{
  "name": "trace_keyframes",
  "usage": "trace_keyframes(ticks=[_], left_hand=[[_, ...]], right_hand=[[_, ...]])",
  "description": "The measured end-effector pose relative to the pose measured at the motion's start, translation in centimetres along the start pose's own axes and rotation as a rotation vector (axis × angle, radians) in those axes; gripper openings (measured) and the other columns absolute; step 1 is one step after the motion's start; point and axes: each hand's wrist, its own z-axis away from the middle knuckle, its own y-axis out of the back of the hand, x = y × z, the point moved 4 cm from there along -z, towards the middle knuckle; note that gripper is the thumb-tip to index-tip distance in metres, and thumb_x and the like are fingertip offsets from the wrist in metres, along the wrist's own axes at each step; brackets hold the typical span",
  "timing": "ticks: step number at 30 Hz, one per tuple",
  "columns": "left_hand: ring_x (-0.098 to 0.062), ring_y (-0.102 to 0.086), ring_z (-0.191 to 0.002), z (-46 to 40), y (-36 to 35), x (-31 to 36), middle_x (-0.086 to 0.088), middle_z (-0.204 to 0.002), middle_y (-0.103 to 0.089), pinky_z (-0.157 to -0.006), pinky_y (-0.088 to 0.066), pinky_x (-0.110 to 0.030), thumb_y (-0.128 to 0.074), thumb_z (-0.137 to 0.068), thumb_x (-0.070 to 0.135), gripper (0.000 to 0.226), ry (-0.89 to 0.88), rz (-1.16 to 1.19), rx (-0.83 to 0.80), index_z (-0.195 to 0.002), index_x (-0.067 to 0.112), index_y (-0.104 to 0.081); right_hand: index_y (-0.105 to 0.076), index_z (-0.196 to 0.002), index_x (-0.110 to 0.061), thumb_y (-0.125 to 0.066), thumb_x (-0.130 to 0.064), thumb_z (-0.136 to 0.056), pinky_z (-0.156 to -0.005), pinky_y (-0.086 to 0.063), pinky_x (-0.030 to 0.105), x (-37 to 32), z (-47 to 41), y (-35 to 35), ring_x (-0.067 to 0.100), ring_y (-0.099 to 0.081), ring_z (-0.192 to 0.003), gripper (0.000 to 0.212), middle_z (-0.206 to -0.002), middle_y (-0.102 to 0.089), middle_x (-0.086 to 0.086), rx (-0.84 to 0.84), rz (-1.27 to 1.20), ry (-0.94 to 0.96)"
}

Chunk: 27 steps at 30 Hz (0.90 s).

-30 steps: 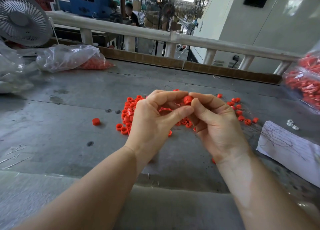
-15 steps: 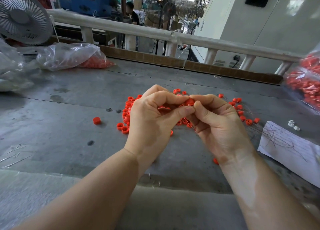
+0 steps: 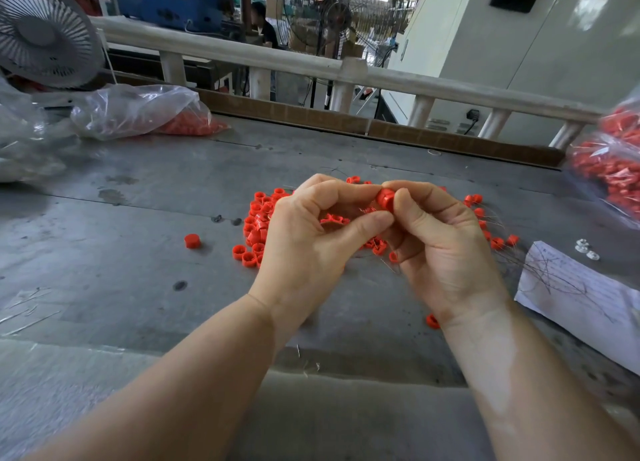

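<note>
Right hand (image 3: 446, 252): pinches one red cap (image 3: 385, 199) between thumb and forefinger, above the middle of the desk (image 3: 121, 252). Left hand (image 3: 304, 245): curls in from the other side, forefinger tip on the same cap, thumb just beneath. Too fine to tell whether a wire is being threaded.

Progress, judged from the spread: early to midway.

Done, apparently: a few wired caps (image 3: 497, 243) toward the right edge, beside a sheet of paper (image 3: 571, 287).

Left to do: a loose pile of caps (image 3: 254, 225) behind the left hand, a stray cap (image 3: 190, 241) further left, a full bag (image 3: 616, 169) at the right edge, and another bag (image 3: 138, 110) near the far left corner.
</note>
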Motion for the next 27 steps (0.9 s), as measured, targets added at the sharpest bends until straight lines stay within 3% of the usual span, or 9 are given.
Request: trace_keyframes(ticks=[4, 7, 9, 13, 18, 23, 27], left_hand=[[-0.023, -0.068, -0.08, 0.02, -0.05, -0.22, -0.009, -0.086, -0.069, -0.073, -0.057, -0.037, -0.073, -0.071, 0.02, 0.02, 0.032, 0.061, -0.04, -0.09, 0.013, -0.073], [-0.013, -0.069, -0.07, -0.02, -0.05, -0.55, -0.003, -0.074, -0.072, -0.063, -0.053, -0.021, -0.072, -0.068, 0.02, 0.022, 0.101, 0.189, -0.049, -0.087, 0.01, -0.071], [-0.012, -0.069, -0.068, -0.03, -0.11, -0.72, -0.002, -0.072, -0.072, -0.061, -0.054, -0.02, -0.073, -0.067, 0.02, 0.019, 0.127, 0.248, -0.071, -0.084, 0.012, -0.071], [-0.02, -0.067, -0.071, -0.04, -0.1, -0.92, -0.003, -0.075, -0.072, -0.07, -0.057, -0.035, -0.077, -0.064, 0.022, 0.013, 0.146, 0.29, -0.095, -0.076, 0.02, -0.074], [-0.021, -0.065, -0.071, 0.0, -0.12, -0.77, -0.002, -0.075, -0.072, -0.067, -0.055, -0.034, -0.076, -0.066, 0.019, 0.01, 0.144, 0.309, -0.125, -0.076, 0.021, -0.073], [-0.03, -0.063, -0.076, -0.01, -0.07, -0.63, -0.007, -0.078, -0.071, -0.077, -0.051, -0.058, -0.081, -0.065, 0.017, 0.014, 0.144, 0.316, -0.129, -0.077, 0.02, -0.073], [-0.036, -0.061, -0.077, 0.02, -0.08, -0.69, -0.011, -0.077, -0.07, -0.077, -0.048, -0.063, -0.077, -0.066, 0.016, 0.011, 0.149, 0.308, -0.115, -0.076, 0.018, -0.073]], right_hand=[[-0.075, -0.072, -0.013, -0.067, -0.016, -0.065, -0.058, -0.053, 0.017, -0.14, 0.02, 0.1, 0.009, -0.067, -0.063, 0.011, -0.068, -0.071, 0.001, 0.007, -0.035, -0.01], [-0.074, -0.071, -0.011, -0.068, -0.016, -0.064, -0.057, -0.052, 0.016, -0.17, 0.1, -0.02, 0.008, -0.065, -0.062, 0.011, -0.07, -0.07, 0.002, -0.025, -0.047, -0.03], [-0.074, -0.07, -0.011, -0.067, -0.016, -0.065, -0.056, -0.052, 0.016, -0.23, 0.13, -0.12, 0.008, -0.065, -0.061, 0.01, -0.07, -0.069, 0.001, -0.052, -0.062, -0.043], [-0.075, -0.068, -0.013, -0.068, -0.019, -0.062, -0.057, -0.052, 0.015, -0.34, 0.28, -0.41, 0.006, -0.064, -0.058, 0.01, -0.069, -0.07, -0.002, -0.086, -0.075, -0.05], [-0.076, -0.067, -0.019, -0.067, -0.021, -0.064, -0.058, -0.052, 0.013, -0.55, 0.42, -0.67, 0.002, -0.065, -0.061, 0.01, -0.072, -0.072, -0.005, -0.141, -0.082, -0.041], [-0.076, -0.069, -0.018, -0.069, -0.021, -0.064, -0.059, -0.053, 0.013, -0.58, 0.5, -0.82, 0.002, -0.066, -0.062, 0.009, -0.073, -0.073, -0.004, -0.164, -0.085, -0.042], [-0.075, -0.068, -0.015, -0.07, -0.019, -0.061, -0.056, -0.053, 0.014, -0.45, 0.49, -0.81, 0.004, -0.065, -0.059, 0.009, -0.073, -0.073, 0.001, -0.127, -0.085, -0.066]])
